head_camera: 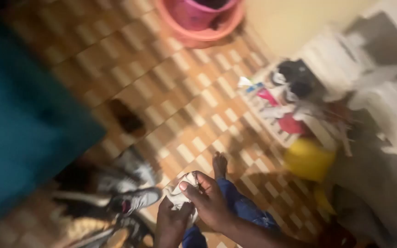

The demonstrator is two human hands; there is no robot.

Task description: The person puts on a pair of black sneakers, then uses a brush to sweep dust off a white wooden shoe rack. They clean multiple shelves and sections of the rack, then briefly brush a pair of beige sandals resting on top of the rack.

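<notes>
While my head view is badly blurred, I can make out a broad teal fabric surface [19, 115] filling the left side. Beside it a grey sneaker with a pink lining [136, 200] lies among other shoes on the orange-and-cream checkered tile floor [180, 92]. Next comes my left hand [171, 222], its grip closed from below on a small crumpled white cloth [180, 193]. My right hand [210, 200] pinches the same cloth from above, thumb pressed on it. Under both sits my leg in blue jeans [242, 206], bare foot [219, 164] on the tiles. At the top stands a pink plastic basin [201, 23]. Further right lies a jumble of small packages, pink, red and white, and a round yellow plastic container [308, 160].
</notes>
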